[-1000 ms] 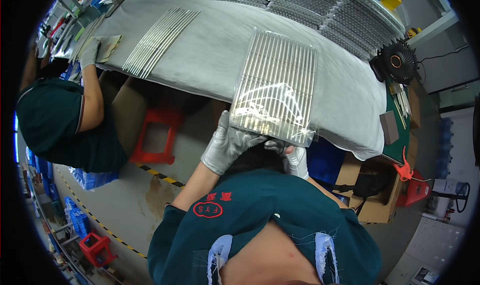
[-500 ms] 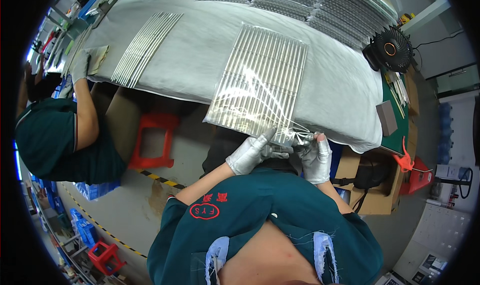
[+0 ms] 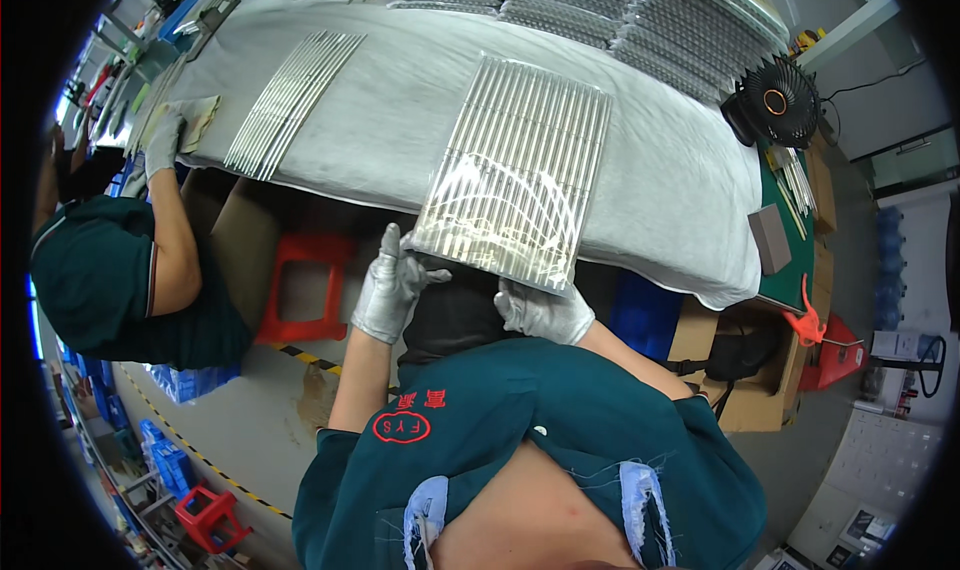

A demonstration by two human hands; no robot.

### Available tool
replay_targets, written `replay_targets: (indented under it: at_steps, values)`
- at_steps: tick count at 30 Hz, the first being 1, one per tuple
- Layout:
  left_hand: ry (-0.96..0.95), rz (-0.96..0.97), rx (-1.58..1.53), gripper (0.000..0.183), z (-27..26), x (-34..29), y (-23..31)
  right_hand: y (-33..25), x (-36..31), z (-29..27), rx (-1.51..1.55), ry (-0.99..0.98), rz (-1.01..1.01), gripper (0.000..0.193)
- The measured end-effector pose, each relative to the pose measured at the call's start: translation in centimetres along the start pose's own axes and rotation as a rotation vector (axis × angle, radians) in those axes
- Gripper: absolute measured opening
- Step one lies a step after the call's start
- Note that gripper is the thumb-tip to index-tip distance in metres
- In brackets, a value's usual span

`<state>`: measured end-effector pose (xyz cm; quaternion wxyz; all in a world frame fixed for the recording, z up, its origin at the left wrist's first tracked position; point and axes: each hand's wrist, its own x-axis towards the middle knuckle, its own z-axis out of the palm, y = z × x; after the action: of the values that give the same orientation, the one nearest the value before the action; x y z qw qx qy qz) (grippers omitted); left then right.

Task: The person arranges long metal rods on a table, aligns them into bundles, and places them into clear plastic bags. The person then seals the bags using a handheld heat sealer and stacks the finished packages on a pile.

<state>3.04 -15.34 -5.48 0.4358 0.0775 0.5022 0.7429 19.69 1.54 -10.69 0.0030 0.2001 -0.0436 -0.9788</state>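
A clear plastic-wrapped pack of silvery rods (image 3: 515, 170) lies on the white-covered table, its near end jutting over the front edge. Glare runs across the film. My left hand (image 3: 388, 290), in a pale grey glove, is by the pack's near left corner, thumb and fingers spread, gripping nothing. My right hand (image 3: 545, 312), gloved likewise, is at the near right corner, just under the edge. Its fingers reach leftward, stretched out, and the pack partly covers it. Whether either hand presses on the film is hard to make out.
Loose rods (image 3: 293, 105) lie in a row further left on the cloth (image 3: 400, 90). Stacked wrapped packs (image 3: 690, 45) line the far side. A black fan (image 3: 775, 100) and a grey block (image 3: 769, 240) are at the right. A co-worker (image 3: 120, 280) sits left, beside a red stool (image 3: 300, 290).
My hands were together at the near right corner, fingers on the loose plastic there. They have parted: the left moved to the left corner, the right dropped under the near edge. The loose film no longer sticks out.
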Motion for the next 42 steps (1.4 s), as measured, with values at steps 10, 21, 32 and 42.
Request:
replay_targets:
  at_steps: [10,21,32,42]
  values:
    - [0.094,0.004,0.265,0.084,-0.8,0.1,3.3,4.1,5.3,3.8,-0.312,-0.289,0.420,0.054]
    - [-0.147,-0.334,0.471,0.052,1.1,3.5,5.8,-3.3,2.7,-1.4,-1.321,-0.200,-0.260,0.044]
    - [-0.549,0.986,1.679,0.055,6.4,-0.1,8.3,-3.1,-0.6,3.2,-1.022,-0.157,0.266,0.054]
    - [-0.240,0.746,1.971,0.085,3.9,1.9,8.8,-3.2,-5.1,0.4,-1.069,0.026,-0.036,0.057]
